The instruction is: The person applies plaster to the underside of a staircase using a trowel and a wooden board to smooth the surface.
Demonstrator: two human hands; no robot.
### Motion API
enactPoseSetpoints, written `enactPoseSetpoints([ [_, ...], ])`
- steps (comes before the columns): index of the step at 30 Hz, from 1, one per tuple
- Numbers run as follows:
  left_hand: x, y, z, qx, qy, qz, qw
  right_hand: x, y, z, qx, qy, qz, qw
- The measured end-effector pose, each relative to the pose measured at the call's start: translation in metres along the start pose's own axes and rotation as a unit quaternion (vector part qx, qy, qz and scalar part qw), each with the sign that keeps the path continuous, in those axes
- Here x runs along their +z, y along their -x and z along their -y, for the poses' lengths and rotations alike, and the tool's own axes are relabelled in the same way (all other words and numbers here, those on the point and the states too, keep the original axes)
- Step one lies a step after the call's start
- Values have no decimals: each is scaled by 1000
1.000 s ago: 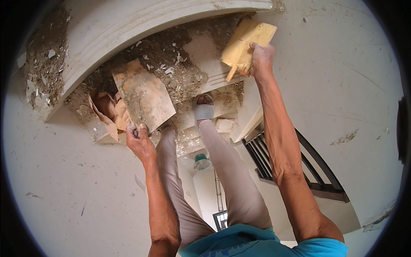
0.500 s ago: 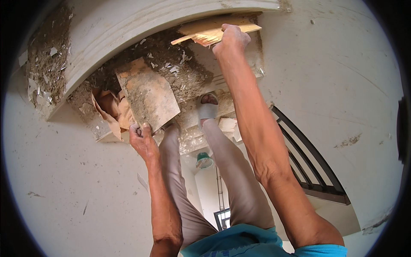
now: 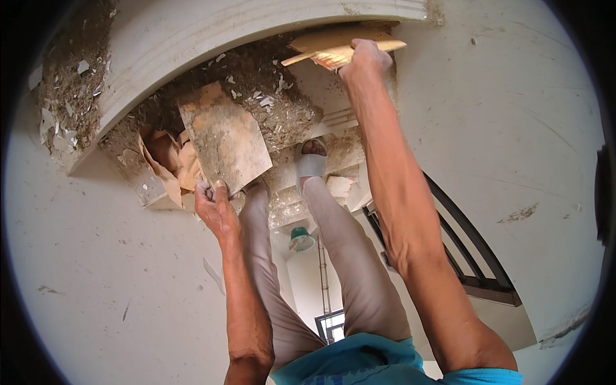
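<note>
Near the left of the step, my left hand [image 3: 217, 205] is closed, thumb on top, on the near corner of a flat dirt-covered board [image 3: 228, 138]. The board lies tilted over the step, its face smeared with grey-brown dust. My right hand [image 3: 367, 61] grips a thin yellowish sheet [image 3: 333, 50] with a ragged, splintered edge, held by the riser at the far side. Whether that sheet is plywood or cardboard I cannot tell. Loose dirt with white chips [image 3: 276, 96] covers the step between the two. A crumpled brown paper bag [image 3: 170, 157] sits left of the board, by my left hand.
I stand on a staircase, my sandalled foot [image 3: 312, 160] on a lower step. More debris [image 3: 74, 77] lies on the step above, at left. Pale walls flank both sides. A dark railing [image 3: 475, 244] runs at right, and a green bucket [image 3: 301, 239] stands far below.
My right hand has moved a little to the right along the step with the yellowish sheet. My left hand and the board have stayed nearly in place.
</note>
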State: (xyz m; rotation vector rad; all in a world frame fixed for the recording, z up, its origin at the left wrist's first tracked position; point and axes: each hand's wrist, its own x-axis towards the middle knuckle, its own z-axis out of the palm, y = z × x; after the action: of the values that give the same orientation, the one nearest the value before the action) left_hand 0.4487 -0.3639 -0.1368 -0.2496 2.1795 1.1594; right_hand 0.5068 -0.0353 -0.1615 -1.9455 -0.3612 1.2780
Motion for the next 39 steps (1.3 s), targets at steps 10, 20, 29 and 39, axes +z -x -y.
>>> enactPoseSetpoints([
  [10, -4, -1, -1, -1, -3, -5, 1000, -8, -5, 5, -6, -15, 40, 999],
  [20, -4, -4, 3, -1, -22, -24, 999, -30, -32, 3, -26, -76, 76, 994],
  [29, -2, -5, 9, -8, 1, -27, 1000, -27, -40, 10, -73, -35, 12, 997],
  [39, -1, -5, 3, 0, -9, -8, 1000, -28, -73, 13, -39, 51, -20, 998],
])
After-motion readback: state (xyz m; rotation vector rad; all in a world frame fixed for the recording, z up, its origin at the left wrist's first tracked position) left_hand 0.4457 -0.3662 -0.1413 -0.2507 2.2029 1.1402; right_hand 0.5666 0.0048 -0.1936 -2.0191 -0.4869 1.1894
